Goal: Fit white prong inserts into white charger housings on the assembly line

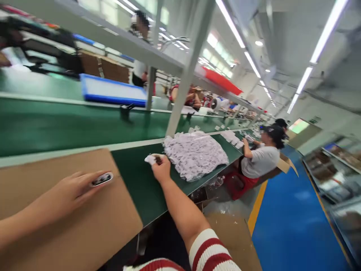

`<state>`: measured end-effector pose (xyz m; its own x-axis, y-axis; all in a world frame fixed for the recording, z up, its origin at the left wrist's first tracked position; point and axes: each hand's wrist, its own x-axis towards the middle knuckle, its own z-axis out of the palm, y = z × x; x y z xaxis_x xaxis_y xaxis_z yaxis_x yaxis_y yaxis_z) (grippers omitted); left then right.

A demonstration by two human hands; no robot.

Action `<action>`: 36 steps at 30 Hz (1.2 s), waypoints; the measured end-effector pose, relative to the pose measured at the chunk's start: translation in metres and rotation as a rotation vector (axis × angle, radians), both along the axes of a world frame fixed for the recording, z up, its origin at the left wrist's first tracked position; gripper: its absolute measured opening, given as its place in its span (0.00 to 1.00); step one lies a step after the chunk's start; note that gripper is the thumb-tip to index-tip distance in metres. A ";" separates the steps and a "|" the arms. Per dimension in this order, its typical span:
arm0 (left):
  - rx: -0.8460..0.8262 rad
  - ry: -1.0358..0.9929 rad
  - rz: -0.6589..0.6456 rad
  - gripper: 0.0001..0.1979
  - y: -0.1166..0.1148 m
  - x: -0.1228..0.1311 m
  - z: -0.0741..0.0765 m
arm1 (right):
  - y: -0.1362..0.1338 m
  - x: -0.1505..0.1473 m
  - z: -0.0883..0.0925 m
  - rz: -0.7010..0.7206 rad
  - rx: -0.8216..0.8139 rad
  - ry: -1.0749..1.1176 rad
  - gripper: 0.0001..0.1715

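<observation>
Over the brown cardboard (113, 226) at the lower left, my left hand (80, 187) pinches a small white-rimmed piece with a dark middle (102, 179) between thumb and fingers. My right hand (161, 168) is closed around a small white piece (150, 159) above the dark green table strip (141, 188). Just right of that hand lies a large clear bag full of small white pieces (197, 154). Blur hides the finer detail of both held pieces.
A metal post (188, 71) rises behind the bag. Beyond is a green conveyor belt (56, 126) with a blue-rimmed white tray (115, 89) past it. A seated person in a cap (262, 158) works farther along the table at right. An open carton (284, 163) stands behind them.
</observation>
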<state>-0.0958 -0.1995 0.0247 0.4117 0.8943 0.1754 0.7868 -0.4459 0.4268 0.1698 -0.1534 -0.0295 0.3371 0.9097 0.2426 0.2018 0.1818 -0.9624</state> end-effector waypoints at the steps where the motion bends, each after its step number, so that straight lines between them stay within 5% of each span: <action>1: -0.079 -0.039 -0.022 0.34 -0.008 -0.005 -0.014 | -0.002 -0.004 0.002 0.056 -0.056 0.144 0.11; 5: -0.191 -0.297 0.075 0.38 -0.020 -0.015 -0.044 | -0.014 -0.018 0.013 0.280 -0.255 0.476 0.18; 9: -0.238 -0.518 0.117 0.39 -0.019 -0.016 -0.046 | -0.031 -0.033 0.023 0.399 -0.331 0.477 0.24; 15: -0.200 -0.550 0.051 0.29 -0.022 -0.019 -0.037 | -0.043 -0.065 0.034 0.413 -0.198 0.069 0.20; 24: -0.123 -0.562 0.004 0.23 -0.014 -0.023 -0.055 | -0.046 -0.090 0.038 0.533 0.263 -0.675 0.12; 36: -0.106 -0.572 -0.036 0.20 -0.011 -0.026 -0.056 | -0.046 -0.095 0.034 0.499 0.181 -0.633 0.11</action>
